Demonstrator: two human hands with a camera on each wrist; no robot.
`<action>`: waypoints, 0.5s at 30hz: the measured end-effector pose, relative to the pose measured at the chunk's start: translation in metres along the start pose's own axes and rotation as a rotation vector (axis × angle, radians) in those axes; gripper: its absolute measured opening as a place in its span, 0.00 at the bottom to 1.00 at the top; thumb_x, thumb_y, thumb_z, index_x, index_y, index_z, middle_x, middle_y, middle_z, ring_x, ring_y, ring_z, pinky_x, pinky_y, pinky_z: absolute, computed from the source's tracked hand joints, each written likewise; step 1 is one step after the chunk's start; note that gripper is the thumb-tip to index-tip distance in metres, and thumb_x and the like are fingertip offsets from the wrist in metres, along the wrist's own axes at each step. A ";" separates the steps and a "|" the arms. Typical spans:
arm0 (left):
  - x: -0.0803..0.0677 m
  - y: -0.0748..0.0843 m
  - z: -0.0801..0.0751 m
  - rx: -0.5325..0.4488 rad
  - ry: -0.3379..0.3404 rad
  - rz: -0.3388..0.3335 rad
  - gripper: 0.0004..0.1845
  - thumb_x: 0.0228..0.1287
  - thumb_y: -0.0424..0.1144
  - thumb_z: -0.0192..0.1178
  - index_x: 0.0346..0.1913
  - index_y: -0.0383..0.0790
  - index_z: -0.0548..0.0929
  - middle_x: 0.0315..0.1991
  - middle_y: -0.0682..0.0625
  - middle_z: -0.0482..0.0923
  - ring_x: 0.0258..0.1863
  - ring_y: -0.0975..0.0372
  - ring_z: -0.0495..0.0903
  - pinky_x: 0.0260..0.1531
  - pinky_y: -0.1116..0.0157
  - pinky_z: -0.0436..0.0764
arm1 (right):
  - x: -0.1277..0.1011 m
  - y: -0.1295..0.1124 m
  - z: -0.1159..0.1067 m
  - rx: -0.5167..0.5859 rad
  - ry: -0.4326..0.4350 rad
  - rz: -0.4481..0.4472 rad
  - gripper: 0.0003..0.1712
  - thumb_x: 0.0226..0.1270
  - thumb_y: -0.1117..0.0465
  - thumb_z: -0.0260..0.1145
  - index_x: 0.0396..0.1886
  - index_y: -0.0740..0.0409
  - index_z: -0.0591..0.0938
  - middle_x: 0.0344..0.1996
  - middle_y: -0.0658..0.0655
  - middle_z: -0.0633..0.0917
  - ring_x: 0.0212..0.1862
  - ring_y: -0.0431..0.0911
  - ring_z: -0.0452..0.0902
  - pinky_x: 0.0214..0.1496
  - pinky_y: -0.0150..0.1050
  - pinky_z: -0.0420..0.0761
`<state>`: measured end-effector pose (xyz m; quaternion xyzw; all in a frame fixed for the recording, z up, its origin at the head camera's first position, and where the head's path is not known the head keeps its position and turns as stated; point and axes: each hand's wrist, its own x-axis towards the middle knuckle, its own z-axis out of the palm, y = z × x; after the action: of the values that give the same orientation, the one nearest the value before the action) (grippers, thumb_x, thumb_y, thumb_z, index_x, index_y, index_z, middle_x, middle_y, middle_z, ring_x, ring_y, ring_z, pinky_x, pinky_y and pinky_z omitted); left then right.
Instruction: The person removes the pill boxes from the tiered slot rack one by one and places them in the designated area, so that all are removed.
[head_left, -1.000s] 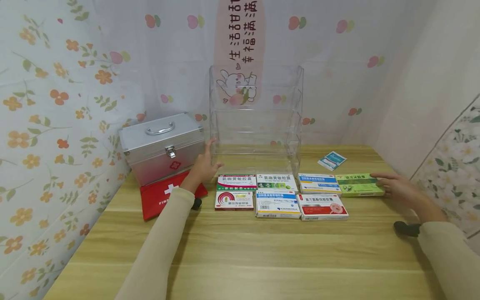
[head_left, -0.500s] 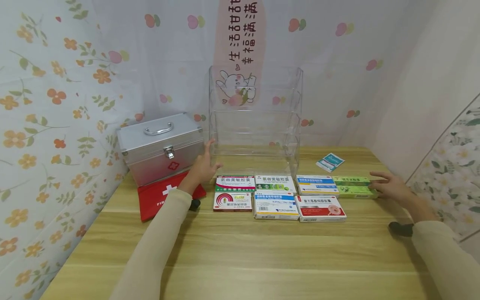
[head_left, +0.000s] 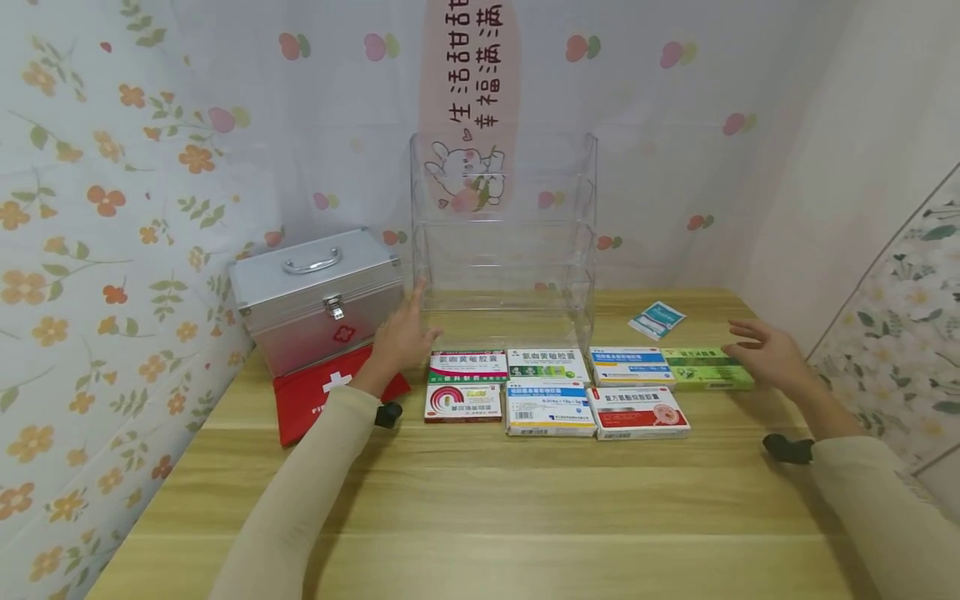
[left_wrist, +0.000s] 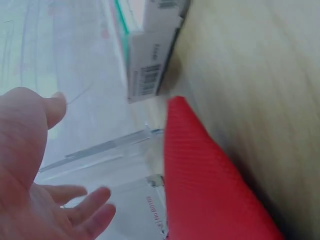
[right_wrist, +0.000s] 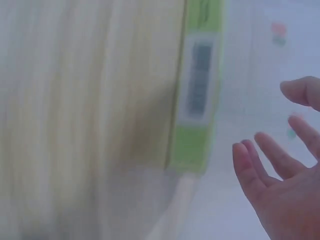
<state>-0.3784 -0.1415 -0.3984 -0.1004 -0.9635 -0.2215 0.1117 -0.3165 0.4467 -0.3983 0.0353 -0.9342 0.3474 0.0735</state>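
Several medicine boxes lie in two rows on the wooden table (head_left: 525,500), in front of a clear acrylic tiered rack (head_left: 502,233). My left hand (head_left: 405,333) hovers open beside the rack's left wall, above a red first-aid pouch (head_left: 311,400). My right hand (head_left: 759,352) is open with fingers spread, just right of the green box (head_left: 705,370) at the end of the back row; contact cannot be told. The right wrist view shows the green box (right_wrist: 196,100) and the open right hand (right_wrist: 280,185) apart. In the left wrist view the open palm (left_wrist: 30,190) hangs above the pouch (left_wrist: 210,190).
A silver metal case (head_left: 315,292) with a handle stands at the back left, behind the pouch. A small blue-white sachet (head_left: 656,319) lies at the back right. Flowered walls close the table in at the left, back and right.
My right hand has slid the green box slightly left towards the blue-white box, then raised its fingers from the box's end. The left hand has barely moved.
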 end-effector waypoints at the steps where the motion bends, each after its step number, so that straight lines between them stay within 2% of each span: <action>1: 0.000 0.001 0.000 0.003 0.001 0.002 0.52 0.66 0.50 0.63 0.80 0.59 0.36 0.73 0.36 0.60 0.61 0.33 0.69 0.56 0.36 0.70 | 0.000 -0.007 0.002 0.006 0.015 -0.001 0.39 0.74 0.51 0.61 0.73 0.69 0.61 0.66 0.77 0.67 0.61 0.71 0.69 0.36 0.19 0.73; 3: 0.001 0.003 -0.001 0.018 -0.001 0.005 0.52 0.66 0.51 0.64 0.80 0.60 0.36 0.76 0.34 0.52 0.67 0.31 0.60 0.61 0.33 0.61 | -0.001 -0.019 0.007 0.041 0.045 -0.013 0.39 0.73 0.51 0.62 0.74 0.69 0.61 0.67 0.77 0.66 0.62 0.73 0.67 0.35 0.17 0.71; 6: 0.002 0.007 -0.001 0.033 0.017 0.016 0.53 0.65 0.52 0.64 0.80 0.62 0.37 0.77 0.32 0.45 0.69 0.31 0.55 0.60 0.29 0.56 | -0.001 -0.036 0.014 0.062 0.087 -0.029 0.39 0.72 0.53 0.63 0.74 0.68 0.62 0.68 0.76 0.66 0.63 0.74 0.66 0.36 0.16 0.69; 7: 0.002 0.009 -0.001 0.033 0.033 0.017 0.52 0.64 0.52 0.64 0.80 0.62 0.38 0.77 0.32 0.44 0.70 0.32 0.54 0.60 0.28 0.56 | -0.001 -0.041 0.017 0.074 0.095 -0.035 0.39 0.72 0.53 0.64 0.74 0.67 0.61 0.69 0.75 0.65 0.63 0.74 0.65 0.41 0.21 0.74; 9: 0.000 0.014 -0.002 0.024 0.083 0.028 0.51 0.63 0.51 0.65 0.80 0.59 0.42 0.77 0.33 0.43 0.71 0.33 0.53 0.59 0.29 0.56 | 0.000 -0.052 0.022 0.081 0.095 -0.039 0.41 0.71 0.51 0.64 0.75 0.64 0.60 0.70 0.73 0.64 0.65 0.73 0.64 0.51 0.36 0.79; 10: -0.002 0.017 -0.003 0.012 0.124 0.044 0.50 0.62 0.51 0.65 0.80 0.57 0.45 0.77 0.34 0.44 0.70 0.35 0.54 0.58 0.29 0.57 | 0.000 -0.058 0.024 0.079 0.096 -0.043 0.42 0.71 0.50 0.65 0.76 0.63 0.59 0.71 0.73 0.63 0.65 0.73 0.64 0.52 0.40 0.80; 13: -0.007 0.031 -0.003 -0.041 0.221 0.096 0.46 0.61 0.48 0.64 0.79 0.52 0.52 0.77 0.38 0.49 0.70 0.40 0.56 0.56 0.33 0.61 | 0.000 -0.075 0.033 0.104 0.082 -0.064 0.46 0.69 0.48 0.66 0.78 0.60 0.56 0.73 0.72 0.61 0.66 0.74 0.62 0.57 0.66 0.72; 15: -0.012 0.041 -0.002 -0.082 0.254 0.144 0.44 0.60 0.48 0.64 0.78 0.51 0.56 0.77 0.42 0.53 0.71 0.43 0.57 0.56 0.33 0.62 | 0.000 -0.088 0.039 0.113 0.084 -0.081 0.47 0.69 0.48 0.67 0.78 0.58 0.55 0.73 0.71 0.61 0.66 0.74 0.63 0.57 0.66 0.72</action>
<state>-0.3570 -0.1079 -0.3829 -0.1451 -0.9221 -0.2629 0.2440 -0.3103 0.3545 -0.3713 0.0626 -0.9069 0.3976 0.1246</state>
